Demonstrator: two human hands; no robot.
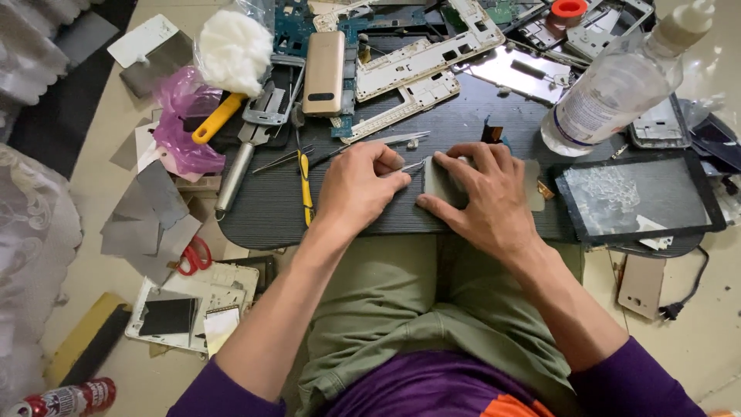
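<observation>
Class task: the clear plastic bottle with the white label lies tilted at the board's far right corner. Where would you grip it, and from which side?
Probably grip the clear plastic bottle around its wide labelled body, coming from above: it lies tilted, cap away, and that cap end is narrow.

Pale beige tiled floor (93,185) filling the left of the frame, dark ribbed bench (270,208) across the middle, white lace curtain (31,224) along the left edge, soft even daylight, faint shadows

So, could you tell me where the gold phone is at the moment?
In the head view, the gold phone lies at the far left of the dark board, beside the white cotton wad and white phone frames.
</observation>
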